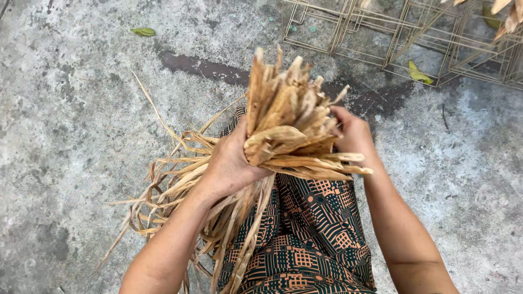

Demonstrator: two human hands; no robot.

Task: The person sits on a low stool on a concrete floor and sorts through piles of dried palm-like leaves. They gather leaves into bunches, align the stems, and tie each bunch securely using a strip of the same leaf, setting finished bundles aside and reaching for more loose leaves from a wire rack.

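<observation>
Item: bundle of dried plant strips (289,122), tan and brittle-looking, cut ends pointing up, held above the person's lap.

Left hand (231,160): fingers wrapped tight round the bundle's waist; long loose tails (180,185) hang below the grip and trail onto the concrete floor (65,136).

Right hand (354,133): pressed against the bundle's far side, fingers mostly hidden behind the strips, probably curled onto a few of them.

Beneath: patterned cloth (310,234) over the knees.

Near the floor's far right corner: wire frames (392,32); two fallen green leaves (143,31).

Risk, judged: a slackened left grip could let strips slide out and scatter; dry ends may snap if bent sharply.
</observation>
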